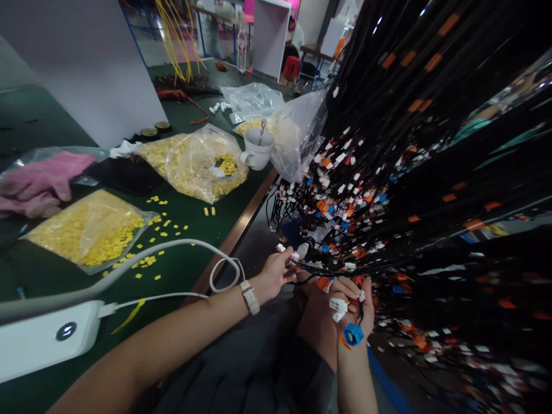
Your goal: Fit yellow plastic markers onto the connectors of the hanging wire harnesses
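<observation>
My left hand [276,273], with a white watch [250,296] on the wrist, pinches black wires that end in small white connectors [294,256]. Those wires [319,269] run right, toward my other hand and the hanging bundles. My right hand [357,302] is curled around more wire ends. A white connector [338,309] and a blue connector [352,334] stick out over its palm and wrist, and an orange connector [324,284] shows beside the fingers. Large bundles of black wires [414,132] with white, orange and blue connectors hang right beside it.
On the green table [190,221] at left lie bags of yellow pieces [92,230], loose yellow pieces, and pink gloves [52,175]. A white mug [257,150] with a spoon stands near the table edge. A white power bank [47,339] with a cable lies in front.
</observation>
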The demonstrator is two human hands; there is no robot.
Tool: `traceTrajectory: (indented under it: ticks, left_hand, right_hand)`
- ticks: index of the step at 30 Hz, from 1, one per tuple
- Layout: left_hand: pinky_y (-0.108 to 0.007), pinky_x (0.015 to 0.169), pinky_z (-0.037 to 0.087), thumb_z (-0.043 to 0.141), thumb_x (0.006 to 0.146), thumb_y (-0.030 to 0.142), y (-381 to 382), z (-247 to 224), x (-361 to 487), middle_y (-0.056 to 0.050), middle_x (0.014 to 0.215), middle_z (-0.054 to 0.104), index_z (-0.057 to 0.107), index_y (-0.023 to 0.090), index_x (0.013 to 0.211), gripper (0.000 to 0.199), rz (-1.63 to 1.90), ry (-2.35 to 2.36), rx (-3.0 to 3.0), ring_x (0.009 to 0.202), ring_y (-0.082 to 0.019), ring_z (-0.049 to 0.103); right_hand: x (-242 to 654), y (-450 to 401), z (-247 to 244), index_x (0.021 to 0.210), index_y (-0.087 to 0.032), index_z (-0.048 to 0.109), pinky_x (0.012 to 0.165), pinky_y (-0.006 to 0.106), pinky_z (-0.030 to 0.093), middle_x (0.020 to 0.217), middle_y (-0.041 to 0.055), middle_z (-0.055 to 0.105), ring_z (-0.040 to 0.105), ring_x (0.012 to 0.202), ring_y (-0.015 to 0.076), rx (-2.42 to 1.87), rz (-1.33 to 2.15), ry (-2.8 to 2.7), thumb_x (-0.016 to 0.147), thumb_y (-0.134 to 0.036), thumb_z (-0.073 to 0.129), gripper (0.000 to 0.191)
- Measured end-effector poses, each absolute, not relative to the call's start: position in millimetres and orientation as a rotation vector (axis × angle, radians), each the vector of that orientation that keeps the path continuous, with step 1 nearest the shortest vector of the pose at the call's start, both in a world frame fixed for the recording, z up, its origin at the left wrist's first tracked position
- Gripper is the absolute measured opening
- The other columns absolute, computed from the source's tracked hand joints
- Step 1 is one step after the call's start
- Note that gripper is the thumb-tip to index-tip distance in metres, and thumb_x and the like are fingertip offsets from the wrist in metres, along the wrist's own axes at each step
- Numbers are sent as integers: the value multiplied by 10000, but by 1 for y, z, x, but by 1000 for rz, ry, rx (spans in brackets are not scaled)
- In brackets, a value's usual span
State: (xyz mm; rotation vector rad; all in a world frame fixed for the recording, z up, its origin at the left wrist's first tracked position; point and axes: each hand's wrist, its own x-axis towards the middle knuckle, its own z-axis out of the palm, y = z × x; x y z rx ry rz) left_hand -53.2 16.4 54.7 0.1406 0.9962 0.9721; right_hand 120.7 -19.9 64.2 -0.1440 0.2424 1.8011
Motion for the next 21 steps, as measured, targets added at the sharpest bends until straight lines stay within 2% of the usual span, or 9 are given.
traceTrajectory:
  ticks: [5, 12, 16, 21]
  left_hand:
    - [-210, 526, 344, 556, 788, 382, 16, 56, -53, -25, 711, 597, 583, 151, 761, 234, 972, 998, 136, 638, -121, 568]
    - [-210, 520, 339, 553, 787, 371, 16, 55, -52, -20, 700, 587, 580, 149, 761, 225, 981, 997, 146, 619, -115, 561]
    - [-205, 515, 329, 541, 784, 380, 16, 55, -53, -18, 708, 589, 574, 151, 761, 232, 962, 1037, 162, 610, -110, 555]
    - [-202, 500, 309, 546, 746, 462, 15, 54, -52, -11, 677, 591, 559, 154, 711, 310, 961, 1076, 247, 555, -102, 533]
  right_hand:
    - [124, -18, 60, 1106, -239, 428, 360, 194, 400, 584, -43, 444, 496, 514, 126, -14, 1840, 337, 860, -349, 471, 273]
    - [123, -21, 62, 993, -234, 473, 373, 174, 417, 594, -46, 482, 500, 497, 97, -75, 1844, 271, 857, -330, 492, 168]
    - [121, -24, 62, 1006, -227, 493, 372, 138, 408, 570, -64, 473, 487, 474, 67, -281, 1794, 103, 846, -289, 533, 176]
    - [125, -30, 58, 841, -198, 549, 324, 96, 342, 542, -74, 455, 421, 408, 30, -753, 1722, -160, 744, -290, 663, 175]
